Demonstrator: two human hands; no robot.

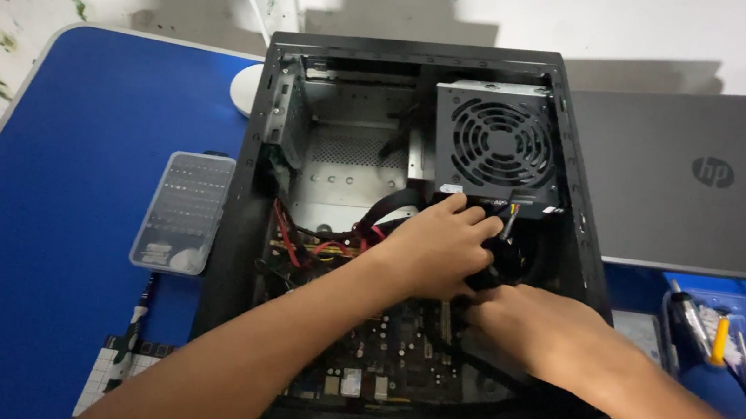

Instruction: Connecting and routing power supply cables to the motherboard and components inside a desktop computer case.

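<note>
While both hands, left hand (439, 245) and right hand (519, 320), are pinching the black cable bundle (501, 252) at the power supply's (497, 144) six o'clock, tugging is risking strained motherboard (395, 343) connectors.

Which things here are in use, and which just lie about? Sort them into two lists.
In use:
left hand and right hand, both on the black cable bundle
open computer case
power supply
motherboard

Lying about:
clear screwdriver-bit case
closed laptop
blue dust blower
white lamp base
</note>
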